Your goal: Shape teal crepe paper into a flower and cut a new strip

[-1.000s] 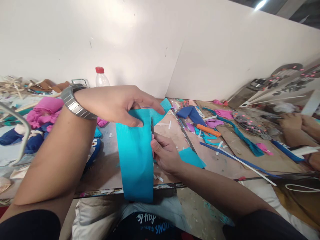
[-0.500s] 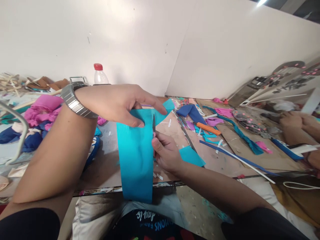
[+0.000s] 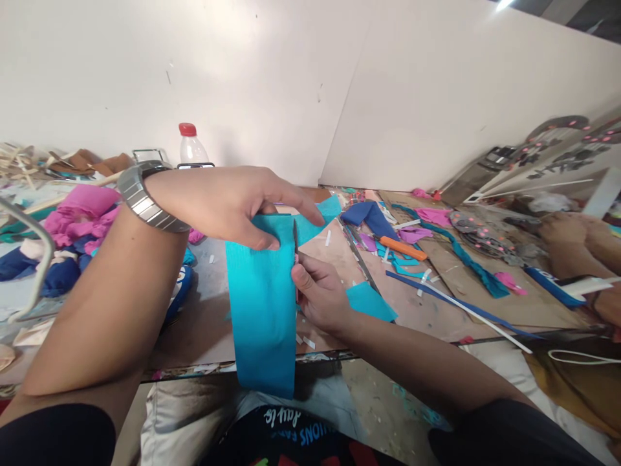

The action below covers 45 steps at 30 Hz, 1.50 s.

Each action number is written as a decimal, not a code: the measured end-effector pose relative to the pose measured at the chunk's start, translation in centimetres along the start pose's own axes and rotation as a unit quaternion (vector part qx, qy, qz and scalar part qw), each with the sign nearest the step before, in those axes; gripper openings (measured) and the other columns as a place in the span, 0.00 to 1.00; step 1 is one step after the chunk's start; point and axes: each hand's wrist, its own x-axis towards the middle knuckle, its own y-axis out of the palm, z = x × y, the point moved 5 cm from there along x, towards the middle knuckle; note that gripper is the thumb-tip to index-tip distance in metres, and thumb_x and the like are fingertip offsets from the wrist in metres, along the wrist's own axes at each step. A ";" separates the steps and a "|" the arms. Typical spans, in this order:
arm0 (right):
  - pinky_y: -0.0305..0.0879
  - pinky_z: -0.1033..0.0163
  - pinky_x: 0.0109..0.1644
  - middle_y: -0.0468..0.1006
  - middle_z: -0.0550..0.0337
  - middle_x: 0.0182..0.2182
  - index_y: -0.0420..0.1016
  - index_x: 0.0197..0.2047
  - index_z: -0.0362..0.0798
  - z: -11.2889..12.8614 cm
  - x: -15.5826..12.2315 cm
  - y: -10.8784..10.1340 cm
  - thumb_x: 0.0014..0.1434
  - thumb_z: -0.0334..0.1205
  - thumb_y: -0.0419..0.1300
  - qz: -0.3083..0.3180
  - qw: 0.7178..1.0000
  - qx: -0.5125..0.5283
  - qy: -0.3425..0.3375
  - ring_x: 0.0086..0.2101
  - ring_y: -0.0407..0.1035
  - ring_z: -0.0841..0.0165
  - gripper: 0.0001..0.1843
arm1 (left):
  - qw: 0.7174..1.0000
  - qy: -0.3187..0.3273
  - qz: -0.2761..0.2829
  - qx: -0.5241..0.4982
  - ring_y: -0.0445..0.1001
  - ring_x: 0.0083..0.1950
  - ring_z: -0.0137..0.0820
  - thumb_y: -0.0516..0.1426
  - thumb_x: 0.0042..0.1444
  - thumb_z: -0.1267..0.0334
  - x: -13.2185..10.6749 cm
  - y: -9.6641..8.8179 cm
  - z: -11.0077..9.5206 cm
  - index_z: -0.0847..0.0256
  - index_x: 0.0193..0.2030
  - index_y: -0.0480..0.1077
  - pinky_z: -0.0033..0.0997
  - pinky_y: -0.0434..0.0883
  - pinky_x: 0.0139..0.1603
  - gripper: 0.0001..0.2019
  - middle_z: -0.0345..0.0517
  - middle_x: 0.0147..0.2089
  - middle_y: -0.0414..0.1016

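Observation:
A wide strip of turquoise crepe paper (image 3: 264, 317) hangs from the table over its front edge toward my lap. My left hand (image 3: 242, 197) grips its upper end, thumb on top and some fingers hidden underneath. The index finger stretches right onto a turquoise flap (image 3: 331, 208) beyond the cut edge. A pair of scissors (image 3: 295, 234) is in the closed grasp of my right hand (image 3: 323, 294), handles mostly covered by the fingers. Its blades point away from me along the strip's right edge and reach its top.
To the right lie an orange-handled cutter (image 3: 403, 248), paper scraps, a white stick (image 3: 480, 315) and a twisted teal strip (image 3: 466, 255). Another person's hands (image 3: 565, 230) rest at far right. Pink bundles (image 3: 82, 207) and a red-capped bottle (image 3: 193, 149) are left.
The scissor blades have moved through the paper near its top edge, and the turquoise flap to the right now lies wider apart from the strip. Both hands keep nearly the same place.

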 end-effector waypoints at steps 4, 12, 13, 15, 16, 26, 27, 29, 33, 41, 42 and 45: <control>0.52 0.66 0.25 0.63 0.66 0.24 0.69 0.27 0.47 0.3 0.0 0.0 0.66 0.58 0.63 0.012 1.000 -0.005 -0.026 0.23 0.56 0.75 0.25 | 1.000 0.005 -0.004 -0.002 0.72 0.68 0.45 0.62 0.56 0.63 0.0 0.0 0.0 0.48 0.67 0.71 0.43 0.67 0.69 0.30 0.44 0.69 0.72; 0.51 0.67 0.24 0.63 0.68 0.24 0.72 0.34 0.48 0.1 0.0 0.3 0.59 0.63 0.68 -0.003 1.000 0.017 0.008 0.22 0.53 0.76 0.25 | 1.000 0.000 -0.002 -0.004 0.70 0.70 0.47 0.63 0.57 0.62 0.0 0.0 0.0 0.49 0.68 0.70 0.44 0.65 0.70 0.30 0.45 0.70 0.71; 0.52 0.68 0.24 0.63 0.69 0.24 0.72 0.34 0.48 0.0 -0.1 0.4 0.58 0.63 0.68 -0.005 1.000 0.020 0.012 0.22 0.53 0.76 0.25 | 1.000 0.001 0.000 -0.004 0.69 0.70 0.47 0.63 0.57 0.62 0.0 0.1 0.0 0.48 0.68 0.69 0.43 0.66 0.70 0.30 0.45 0.70 0.71; 0.52 0.68 0.24 0.63 0.69 0.23 0.70 0.32 0.48 0.1 -0.1 0.4 0.58 0.64 0.68 -0.008 1.000 0.020 0.011 0.22 0.54 0.76 0.26 | 1.000 0.004 0.004 0.000 0.69 0.70 0.47 0.62 0.57 0.63 0.0 0.1 0.0 0.48 0.69 0.69 0.42 0.67 0.69 0.31 0.45 0.69 0.72; 0.52 0.68 0.24 0.63 0.69 0.23 0.70 0.32 0.48 0.1 -0.1 0.3 0.58 0.64 0.68 -0.009 1.000 0.016 0.008 0.22 0.54 0.76 0.26 | 1.000 0.005 0.006 0.003 0.69 0.70 0.46 0.62 0.57 0.63 0.0 0.1 0.0 0.48 0.69 0.69 0.41 0.67 0.69 0.31 0.44 0.69 0.72; 0.52 0.67 0.24 0.63 0.68 0.21 0.68 0.27 0.48 0.3 0.1 -0.2 0.61 0.64 0.66 -0.018 1.000 -0.009 -0.007 0.22 0.55 0.75 0.28 | 1.000 0.019 0.009 0.007 0.73 0.67 0.43 0.59 0.63 0.60 0.2 0.3 -0.4 0.52 0.68 0.70 0.37 0.68 0.66 0.26 0.46 0.68 0.73; 0.52 0.67 0.24 0.63 0.68 0.21 0.68 0.27 0.48 0.3 0.1 -0.2 0.61 0.64 0.65 -0.015 1.000 -0.008 -0.009 0.22 0.55 0.75 0.27 | 1.000 0.016 0.009 0.006 0.74 0.65 0.41 0.58 0.64 0.61 0.2 0.3 -0.4 0.52 0.68 0.70 0.35 0.69 0.65 0.25 0.46 0.67 0.74; 0.53 0.67 0.25 0.63 0.68 0.22 0.69 0.29 0.48 0.1 0.2 -0.2 0.62 0.63 0.65 -0.011 1.000 -0.001 -0.009 0.23 0.56 0.75 0.26 | 1.000 0.005 0.010 0.004 0.78 0.60 0.39 0.56 0.66 0.62 0.3 0.3 -0.3 0.51 0.67 0.71 0.33 0.71 0.61 0.23 0.46 0.65 0.76; 0.54 0.67 0.26 0.63 0.68 0.23 0.70 0.30 0.48 -0.1 0.2 -0.5 0.62 0.63 0.65 -0.022 1.000 -0.003 -0.006 0.22 0.55 0.76 0.26 | 1.000 -0.003 0.001 0.009 0.80 0.53 0.36 0.54 0.66 0.63 0.5 0.3 -0.4 0.51 0.65 0.74 0.31 0.72 0.58 0.21 0.46 0.62 0.79; 0.52 0.67 0.25 0.64 0.67 0.22 0.66 0.24 0.47 0.2 0.3 -0.7 0.65 0.61 0.64 -0.025 0.999 -0.024 -0.033 0.22 0.56 0.76 0.28 | 1.000 -0.006 -0.014 0.017 0.80 0.50 0.35 0.56 0.65 0.60 0.7 0.4 -0.7 0.53 0.63 0.75 0.31 0.71 0.55 0.21 0.46 0.53 0.83; 0.53 0.67 0.25 0.64 0.67 0.22 0.66 0.24 0.47 0.3 0.3 -0.7 0.65 0.60 0.63 -0.024 0.999 -0.030 -0.037 0.22 0.56 0.76 0.28 | 1.000 -0.015 -0.014 0.023 0.80 0.49 0.35 0.56 0.64 0.60 0.7 0.4 -0.7 0.53 0.63 0.75 0.31 0.72 0.54 0.21 0.46 0.51 0.83; 0.54 0.66 0.27 0.65 0.65 0.23 0.67 0.22 0.47 0.4 0.3 -0.9 0.67 0.58 0.62 -0.025 0.998 -0.045 -0.045 0.24 0.59 0.75 0.29 | 0.999 -0.037 -0.017 0.033 0.80 0.46 0.35 0.56 0.64 0.59 0.7 0.3 -0.7 0.55 0.63 0.75 0.31 0.72 0.51 0.22 0.45 0.45 0.84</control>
